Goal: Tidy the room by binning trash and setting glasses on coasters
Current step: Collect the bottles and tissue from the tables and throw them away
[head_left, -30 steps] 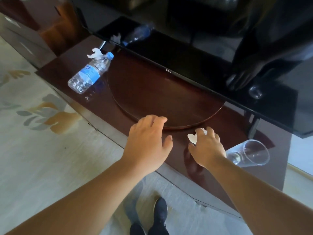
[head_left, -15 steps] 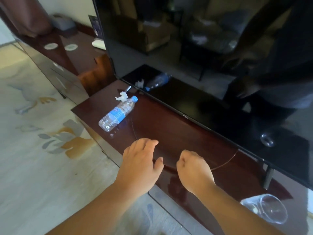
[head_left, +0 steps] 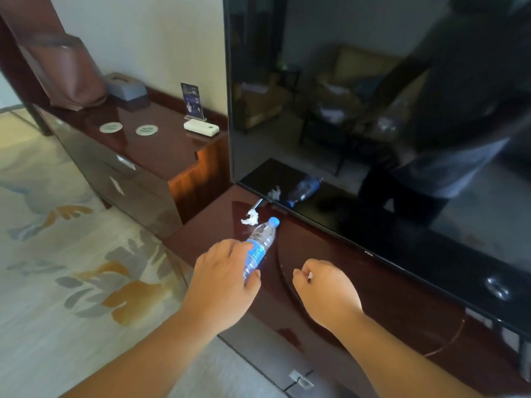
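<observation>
A clear plastic water bottle (head_left: 263,237) with a blue cap and label lies on the dark glossy TV cabinet (head_left: 316,245). My left hand (head_left: 224,280) is closed over its lower half, fingers on top and thumb on the near side. My right hand (head_left: 324,291) is a fist to the right of it, with a scrap of white crumpled paper (head_left: 309,275) showing between the fingers. A second crumpled white tissue (head_left: 250,219) lies just beyond the bottle's cap. Two round pale coasters (head_left: 111,127) (head_left: 146,129) sit on the higher sideboard at the far left. No glass is in view.
A large black TV (head_left: 373,110) stands along the cabinet's back. On the sideboard (head_left: 172,150) are a tissue box (head_left: 126,87), a card stand (head_left: 192,100), a white box (head_left: 201,128) and a brown leather object (head_left: 66,73). A patterned rug (head_left: 71,268) covers the floor at left.
My view has swung left and up, and the fallen glass has left the frame. My left hand reached the bottle and closed on it. My right hand stays closed on the paper it picked up.
</observation>
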Demonstrator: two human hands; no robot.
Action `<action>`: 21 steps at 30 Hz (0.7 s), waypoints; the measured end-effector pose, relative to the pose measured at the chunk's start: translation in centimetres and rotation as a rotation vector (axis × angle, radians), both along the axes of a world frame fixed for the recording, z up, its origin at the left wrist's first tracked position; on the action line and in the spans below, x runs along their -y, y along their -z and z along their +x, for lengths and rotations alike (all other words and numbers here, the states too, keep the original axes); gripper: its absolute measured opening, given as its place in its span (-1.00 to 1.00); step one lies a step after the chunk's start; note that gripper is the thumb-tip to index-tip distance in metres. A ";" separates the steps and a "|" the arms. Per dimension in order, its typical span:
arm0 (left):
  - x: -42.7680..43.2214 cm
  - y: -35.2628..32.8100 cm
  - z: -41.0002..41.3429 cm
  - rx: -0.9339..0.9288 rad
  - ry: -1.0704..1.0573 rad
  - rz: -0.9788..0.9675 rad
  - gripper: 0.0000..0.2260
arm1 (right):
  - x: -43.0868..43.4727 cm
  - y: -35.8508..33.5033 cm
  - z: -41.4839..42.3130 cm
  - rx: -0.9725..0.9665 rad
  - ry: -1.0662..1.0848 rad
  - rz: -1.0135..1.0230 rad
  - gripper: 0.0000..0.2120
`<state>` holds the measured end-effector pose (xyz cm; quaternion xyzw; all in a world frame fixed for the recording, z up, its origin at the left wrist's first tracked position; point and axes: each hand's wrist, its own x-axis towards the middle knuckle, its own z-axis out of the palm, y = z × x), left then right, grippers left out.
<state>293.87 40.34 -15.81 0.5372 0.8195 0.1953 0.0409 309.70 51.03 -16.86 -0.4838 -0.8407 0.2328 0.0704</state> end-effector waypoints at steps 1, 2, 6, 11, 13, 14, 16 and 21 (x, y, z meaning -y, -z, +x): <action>0.0 0.0 -1.4 -0.002 0.012 -0.006 -0.58 | 0.1 0.0 -1.1 0.002 0.012 -0.014 -0.73; -0.1 0.0 -2.6 0.001 0.023 -0.014 -0.58 | 0.2 -0.1 -2.1 0.005 0.022 -0.028 -0.74; -2.0 1.0 -6.0 0.083 0.045 -0.101 -0.56 | -0.5 0.1 -5.0 0.014 0.062 -0.094 -0.76; -5.5 2.8 -7.9 0.182 0.093 -0.175 -0.57 | -3.4 0.8 -7.6 -0.002 0.117 -0.135 -0.78; -7.0 3.4 -9.0 0.194 0.119 -0.189 -0.59 | -4.6 1.2 -8.7 -0.033 0.131 -0.151 -0.79; -8.0 3.7 -9.7 0.203 0.132 -0.195 -0.60 | -5.1 1.5 -9.2 -0.040 0.142 -0.157 -0.80; -9.9 4.3 -11.2 0.222 0.162 -0.216 -0.62 | -6.0 2.0 -10.1 -0.032 0.168 -0.164 -0.81; -14.9 7.2 -14.5 0.202 0.291 -0.300 -0.61 | -7.6 3.4 -12.2 -0.016 0.253 -0.197 -0.82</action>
